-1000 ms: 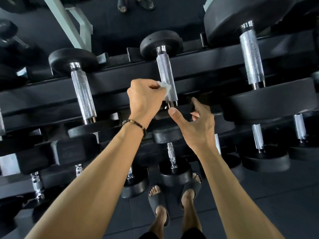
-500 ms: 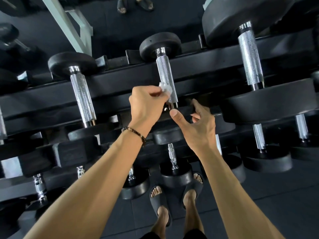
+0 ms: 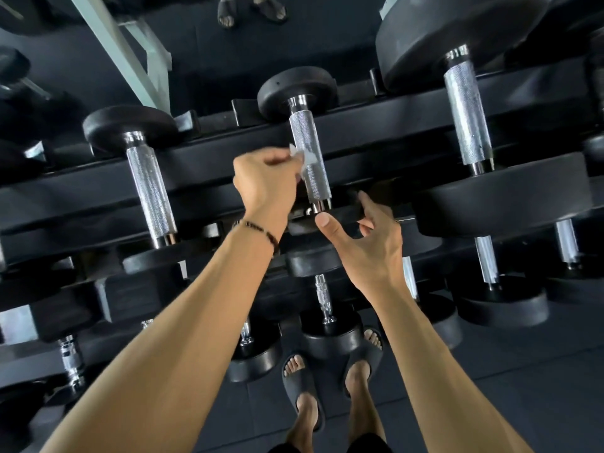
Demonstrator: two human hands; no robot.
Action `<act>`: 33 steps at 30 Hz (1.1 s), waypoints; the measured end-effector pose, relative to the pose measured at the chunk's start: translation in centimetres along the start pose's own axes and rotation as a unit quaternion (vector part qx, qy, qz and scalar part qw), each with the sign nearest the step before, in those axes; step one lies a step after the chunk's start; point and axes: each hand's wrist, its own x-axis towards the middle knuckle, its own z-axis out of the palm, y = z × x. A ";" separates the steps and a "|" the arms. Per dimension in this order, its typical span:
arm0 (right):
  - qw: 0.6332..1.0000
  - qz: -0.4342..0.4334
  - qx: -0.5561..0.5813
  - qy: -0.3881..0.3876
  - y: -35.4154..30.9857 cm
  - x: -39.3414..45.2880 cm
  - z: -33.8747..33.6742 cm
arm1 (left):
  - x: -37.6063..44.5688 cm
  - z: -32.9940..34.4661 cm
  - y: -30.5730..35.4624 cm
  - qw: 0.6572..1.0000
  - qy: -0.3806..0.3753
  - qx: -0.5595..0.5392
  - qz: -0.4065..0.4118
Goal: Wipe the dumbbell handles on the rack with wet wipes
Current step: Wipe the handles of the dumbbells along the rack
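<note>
On the top tier of the black rack [image 3: 376, 125] lies a dumbbell with a knurled chrome handle [image 3: 309, 152]. My left hand [image 3: 264, 184] pinches a small white wet wipe [image 3: 302, 157] against the left side of that handle, about halfway along. My right hand [image 3: 366, 243] hovers just below the handle's near end. Its thumb points up at the near black weight head [image 3: 340, 210], its fingers are relaxed, and it holds nothing. Two more chrome handles lie alongside, one on the left [image 3: 151, 194] and one on the right [image 3: 468, 112].
Lower tiers carry several smaller dumbbells [image 3: 323, 302] with black heads. My feet in dark slides [image 3: 302, 387] stand on the dark floor close to the rack. Another person's sandalled feet [image 3: 251, 9] show beyond the rack, beside a pale green frame [image 3: 130, 57].
My left hand has slid the wipe a little way up the centre handle, away from its near end. My right hand has stayed below the handle.
</note>
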 end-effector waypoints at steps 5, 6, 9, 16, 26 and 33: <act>1.000 0.006 0.006 0.001 -0.2 -0.3 -0.5 | 1.6 1.0 1.3 0.996 0.033 -0.070 -0.034; 1.000 0.006 0.009 0.002 -0.2 -0.3 -0.8 | 0.8 0.6 1.0 0.998 0.005 -0.045 -0.040; 1.000 0.012 0.008 -0.007 -0.2 0.1 -1.7 | -0.4 -0.1 0.0 0.996 -0.052 -0.025 -0.064; 1.000 0.023 0.020 -0.004 0.0 0.4 -1.7 | 4.4 2.2 3.5 0.965 -0.005 -0.229 -0.131; 0.999 0.026 0.021 -0.022 -0.3 0.4 -2.1 | 5.1 1.1 2.0 0.954 -0.089 -0.241 -0.152; 0.999 0.029 0.024 -0.020 -0.2 0.4 -2.3 | 4.4 0.5 0.8 0.976 -0.163 -0.081 -0.119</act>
